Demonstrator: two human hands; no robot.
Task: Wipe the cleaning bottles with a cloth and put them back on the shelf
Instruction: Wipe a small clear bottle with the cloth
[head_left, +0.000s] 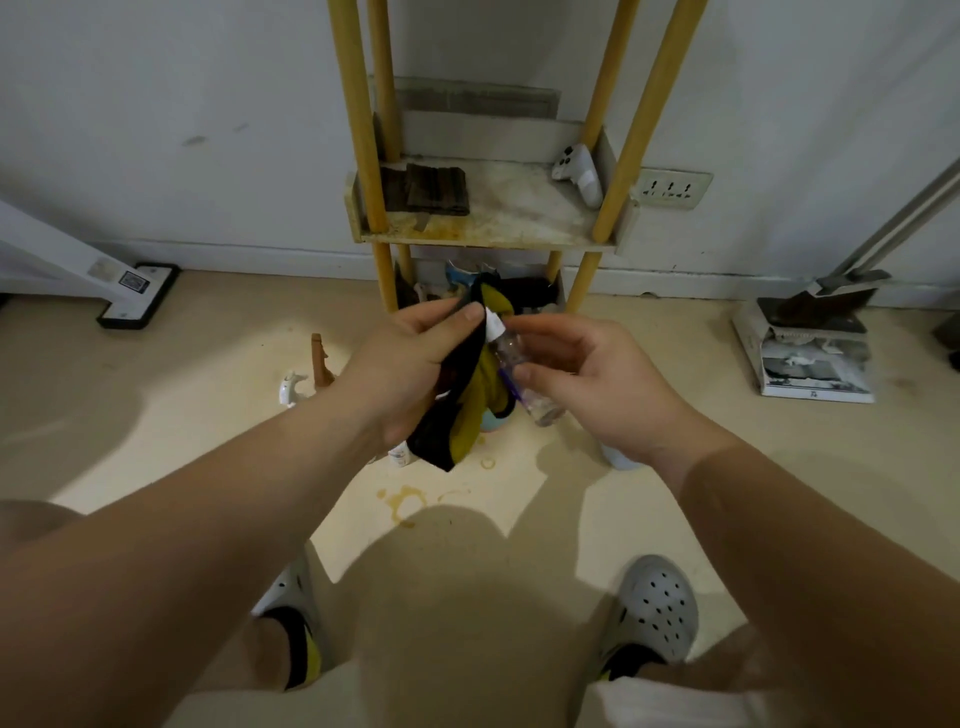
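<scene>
At the far left of my frame a white floor stand (136, 296) sits against the wall. Moving in, a white spray head (290, 388) lies on the tan floor (182, 415), just beside a brown object I can't make out. Left of centre, the left hand (410, 364) is curled round a black and yellow cloth (470, 410), with its thumb pressed up by the white cap (494, 323) of a small clear bottle (517, 364). The cloth hangs down from that grip and lies against the bottle's left side. The bottle is tilted, cap toward the upper left, held in the air in front of the shelf. Above centre I see the yellow-legged shelf (488, 240), its stained tier carrying dark folded cloths (431, 191) on the left and a white controller (577, 171) on the right; the lower tier is mostly hidden behind the hands. Right of centre, the right hand (592, 379) pinches the bottle's body between thumb and fingers. Further right, a wall socket (671, 188), then a dustpan (815, 307) resting on a stack of printed paper (810, 366)
</scene>
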